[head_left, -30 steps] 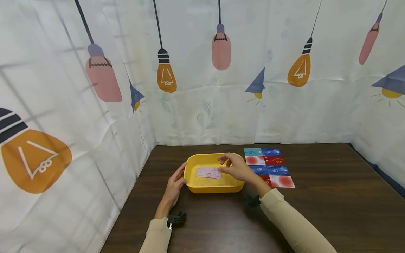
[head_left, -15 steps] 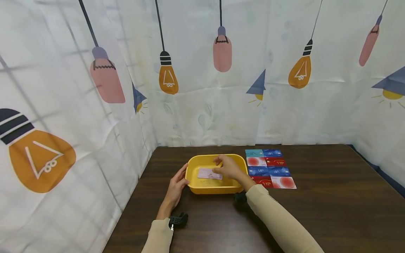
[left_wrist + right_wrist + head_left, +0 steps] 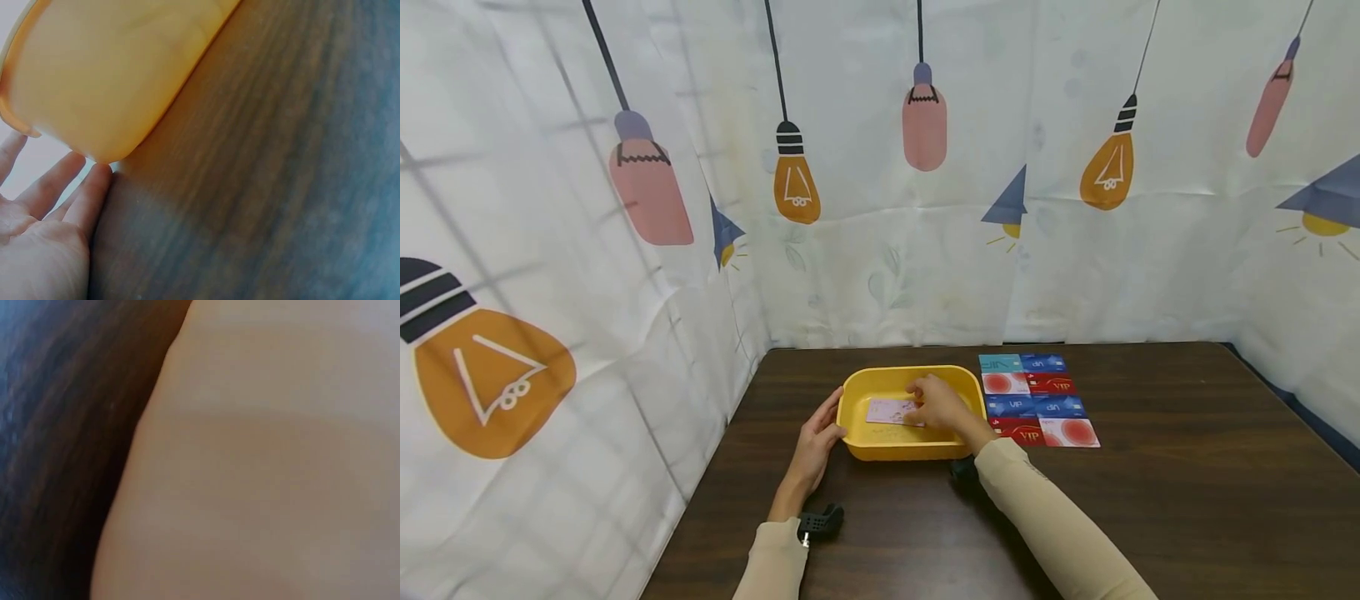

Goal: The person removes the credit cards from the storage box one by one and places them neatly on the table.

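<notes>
In the head view, a yellow tray [image 3: 865, 452] stands on the dark wooden table, and a pale pink printed card [image 3: 889, 412] lies flat inside it. My left hand [image 3: 811, 446] touches the tray's left side, thumb toward the near corner. The left wrist view shows its fingers fairly straight against the outer wall. My right hand [image 3: 942, 406] is over the right part of the tray, bent above the card's right end. A gap shows between its thumb and forefinger; the thumb covers part of the card. The right wrist view shows mostly blurred skin.
Right of the tray lies a block of several red, blue, teal and white cards [image 3: 1037, 406], some printed VIP. The dark table [image 3: 1172, 467] meets a white curtain [image 3: 880, 250] printed with lamps at the back and left.
My right hand has moved a little left and down, closer to the pink card, and its fingers are drawn in nearer its right end. My left hand stays at the tray.
</notes>
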`<state>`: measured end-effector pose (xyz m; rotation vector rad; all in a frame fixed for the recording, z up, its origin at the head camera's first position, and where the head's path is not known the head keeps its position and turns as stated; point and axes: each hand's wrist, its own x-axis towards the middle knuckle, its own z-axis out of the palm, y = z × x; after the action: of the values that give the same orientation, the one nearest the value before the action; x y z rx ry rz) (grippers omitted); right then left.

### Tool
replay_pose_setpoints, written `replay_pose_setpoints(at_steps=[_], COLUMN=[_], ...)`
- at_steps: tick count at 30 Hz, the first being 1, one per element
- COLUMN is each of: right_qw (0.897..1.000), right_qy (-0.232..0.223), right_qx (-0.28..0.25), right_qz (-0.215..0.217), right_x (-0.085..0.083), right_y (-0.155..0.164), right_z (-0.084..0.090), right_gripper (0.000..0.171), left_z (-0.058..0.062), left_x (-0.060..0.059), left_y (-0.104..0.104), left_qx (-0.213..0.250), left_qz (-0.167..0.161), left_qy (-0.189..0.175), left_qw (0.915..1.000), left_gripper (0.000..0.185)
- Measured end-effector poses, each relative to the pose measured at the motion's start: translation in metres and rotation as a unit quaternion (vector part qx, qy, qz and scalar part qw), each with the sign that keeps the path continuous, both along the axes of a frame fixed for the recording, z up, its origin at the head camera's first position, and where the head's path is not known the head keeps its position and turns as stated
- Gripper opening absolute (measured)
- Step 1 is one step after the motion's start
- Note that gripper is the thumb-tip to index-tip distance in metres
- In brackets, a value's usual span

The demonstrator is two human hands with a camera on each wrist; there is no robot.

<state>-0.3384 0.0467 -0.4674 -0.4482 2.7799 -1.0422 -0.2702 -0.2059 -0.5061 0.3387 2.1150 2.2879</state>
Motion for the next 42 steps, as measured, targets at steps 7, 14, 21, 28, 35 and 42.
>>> replay_pose_setpoints(at_steps=[7, 14, 21, 28, 35, 42], right_qw=[1.0, 0.999, 0.999, 0.999, 0.999, 1.0], right_qy=[-0.018, -0.019, -0.027, -0.024, -0.012, -0.006], right_qx=[0.022, 0.036, 0.042, 0.033, 0.037, 0.03], right_qz=[-0.005, -0.007, -0.011, -0.01, -0.01, 0.001], right_x=[0.0014, 0.0013, 0.0016, 0.0022, 0.002, 0.0003], right_y=[-0.0012, -0.0024, -0.0019, -0.001, -0.0005, 0.0003], right_z=[-0.0024, -0.0039, -0.0042, -0.0023, 0.0012, 0.0025], right_gripper=[0.053, 0.045, 0.043, 0.042, 0.045, 0.048], left_z=[-0.0007, -0.0008, -0.0004, -0.0007, -0.0007, -0.0003], left_x=[0.0009, 0.001, 0.0014, 0.0011, 0.0012, 0.0006], left_y=[-0.0003, -0.0004, 0.0004, 0.0002, 0.0003, 0.0001], left_qx=[0.0, 0.002, 0.001, 0.001, -0.002, 0.0], left_qz=[0.004, 0.006, 0.004, 0.003, 0.001, 0.0], left_qy=[-0.004, -0.005, -0.004, -0.004, -0.006, -0.002], left_qw=[1.0, 1.0, 1.0, 1.0, 1.0, 1.0], left_gripper=[0.07, 0.07, 0.069, 0.069, 0.069, 0.069])
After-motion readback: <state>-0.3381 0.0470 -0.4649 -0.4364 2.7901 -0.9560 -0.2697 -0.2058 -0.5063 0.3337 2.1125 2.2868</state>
